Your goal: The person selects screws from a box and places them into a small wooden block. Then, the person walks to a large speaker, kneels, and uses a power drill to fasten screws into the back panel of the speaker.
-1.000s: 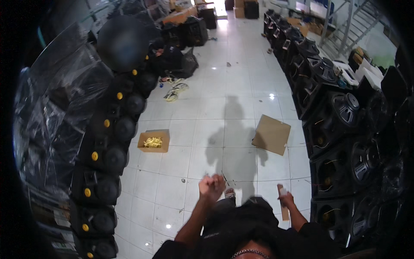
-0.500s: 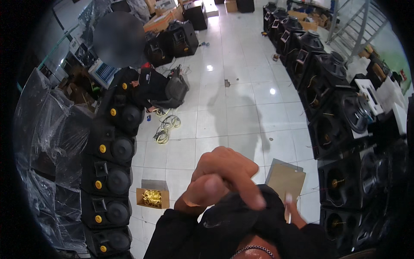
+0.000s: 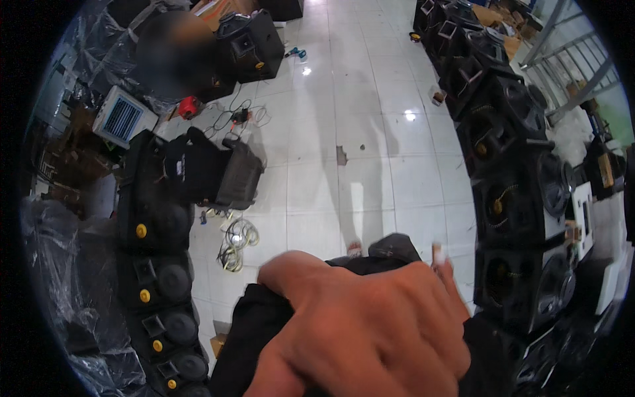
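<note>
My left hand fills the lower middle, very close, the back of it and its knuckles facing up. Its fingertips are hidden past the lower edge, so whether it holds anything does not show. Beyond it, partly covered, my right hand has its fingers closed by a small whitish thing, too blurred to name. Dark clothing shows around both hands, and a foot is on the white tiles ahead.
Black speaker cabinets line the left and right. At the left, a person in black bends beside a dark grey seat-like object. Coiled cables lie on the floor nearby. A cardboard box corner shows lower left.
My view has shifted, and the coiled cables sit lower in it. My left hand looks larger and nearer. The flat cardboard at right is out of sight; the box at left is mostly cut off.
</note>
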A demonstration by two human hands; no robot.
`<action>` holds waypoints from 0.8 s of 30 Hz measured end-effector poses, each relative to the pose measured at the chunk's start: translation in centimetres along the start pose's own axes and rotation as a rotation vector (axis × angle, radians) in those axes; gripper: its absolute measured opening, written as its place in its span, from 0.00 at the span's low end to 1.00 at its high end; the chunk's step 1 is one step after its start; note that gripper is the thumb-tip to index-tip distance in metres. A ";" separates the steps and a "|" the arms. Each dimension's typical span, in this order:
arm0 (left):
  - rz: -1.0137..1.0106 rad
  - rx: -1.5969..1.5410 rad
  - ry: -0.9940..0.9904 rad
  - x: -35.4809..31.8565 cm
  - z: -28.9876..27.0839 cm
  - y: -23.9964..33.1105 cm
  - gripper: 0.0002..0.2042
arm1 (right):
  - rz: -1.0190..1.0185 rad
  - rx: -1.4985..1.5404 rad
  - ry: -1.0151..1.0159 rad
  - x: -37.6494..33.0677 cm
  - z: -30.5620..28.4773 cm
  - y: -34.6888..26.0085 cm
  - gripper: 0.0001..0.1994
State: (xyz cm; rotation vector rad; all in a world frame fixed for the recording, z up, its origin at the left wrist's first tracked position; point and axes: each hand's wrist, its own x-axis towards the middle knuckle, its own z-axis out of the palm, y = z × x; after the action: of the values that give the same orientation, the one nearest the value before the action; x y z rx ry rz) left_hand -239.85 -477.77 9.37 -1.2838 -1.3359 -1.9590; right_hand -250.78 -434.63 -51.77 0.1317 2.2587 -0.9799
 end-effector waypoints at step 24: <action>-2.195 0.386 1.406 -34.3 -84.8 -39.1 0.21 | -0.275 0.050 -0.019 86.0 -7.7 -104.5 0.15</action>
State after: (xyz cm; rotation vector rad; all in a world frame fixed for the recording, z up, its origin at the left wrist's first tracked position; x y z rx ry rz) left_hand -291.16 -540.90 -47.90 2.4268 -1.7447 -1.9079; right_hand -356.68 -517.86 -36.20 -0.1709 2.2754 -1.1736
